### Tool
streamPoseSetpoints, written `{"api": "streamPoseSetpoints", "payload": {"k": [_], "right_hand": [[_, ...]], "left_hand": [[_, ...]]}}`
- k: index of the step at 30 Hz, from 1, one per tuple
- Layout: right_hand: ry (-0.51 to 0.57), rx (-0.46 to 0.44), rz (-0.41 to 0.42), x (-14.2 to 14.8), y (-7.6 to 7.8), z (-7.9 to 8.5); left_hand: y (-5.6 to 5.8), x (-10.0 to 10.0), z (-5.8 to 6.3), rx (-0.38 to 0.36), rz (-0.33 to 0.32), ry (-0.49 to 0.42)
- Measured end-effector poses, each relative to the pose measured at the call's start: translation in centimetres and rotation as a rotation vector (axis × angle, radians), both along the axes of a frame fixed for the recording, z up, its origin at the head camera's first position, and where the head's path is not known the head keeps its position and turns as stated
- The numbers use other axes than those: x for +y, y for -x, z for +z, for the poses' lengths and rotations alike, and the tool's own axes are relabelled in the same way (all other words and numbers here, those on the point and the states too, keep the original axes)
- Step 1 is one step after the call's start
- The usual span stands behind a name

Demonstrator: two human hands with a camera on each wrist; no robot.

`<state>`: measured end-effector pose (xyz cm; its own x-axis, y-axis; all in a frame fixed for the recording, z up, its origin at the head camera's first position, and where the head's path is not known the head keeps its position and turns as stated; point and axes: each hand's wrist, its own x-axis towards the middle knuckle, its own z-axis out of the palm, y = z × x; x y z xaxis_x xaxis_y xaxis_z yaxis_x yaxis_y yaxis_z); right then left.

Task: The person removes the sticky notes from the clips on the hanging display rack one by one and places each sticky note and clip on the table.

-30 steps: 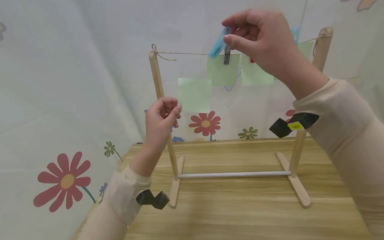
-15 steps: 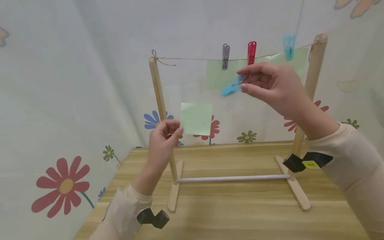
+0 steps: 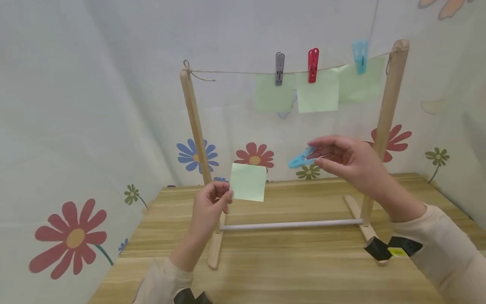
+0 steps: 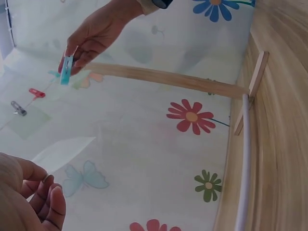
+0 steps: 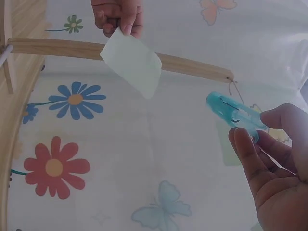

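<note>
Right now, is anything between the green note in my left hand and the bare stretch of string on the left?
Nothing visible: in the head view, the way from the green note up to the bare string, left of the grey clip, looks open. Your right hand, pinching a blue clip, is farther right.

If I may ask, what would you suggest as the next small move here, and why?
Perhaps have the left hand lift its green sheet to the string, left of the gray clip: three other sheets hang clipped on that string, this one is off it, and the right hand holds a blue clip.
</note>
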<state>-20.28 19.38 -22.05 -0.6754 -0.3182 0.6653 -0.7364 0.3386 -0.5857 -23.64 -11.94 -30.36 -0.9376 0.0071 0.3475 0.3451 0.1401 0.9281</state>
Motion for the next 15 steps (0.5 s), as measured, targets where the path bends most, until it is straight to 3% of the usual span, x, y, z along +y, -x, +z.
{"api": "streamPoseSetpoints", "payload": {"k": [6, 15], "right_hand": [[-0.018, -0.039, -0.030, 0.9, 0.0, -2.6], [0.037, -0.138, 0.009, 2.1, 0.1, -6.9]], "left_hand": [[-0.1, -0.2, -2.3, -0.062, -0.012, 0.011], [-0.3, -0.9, -6.1, -0.137, -0.031, 0.058]]}}
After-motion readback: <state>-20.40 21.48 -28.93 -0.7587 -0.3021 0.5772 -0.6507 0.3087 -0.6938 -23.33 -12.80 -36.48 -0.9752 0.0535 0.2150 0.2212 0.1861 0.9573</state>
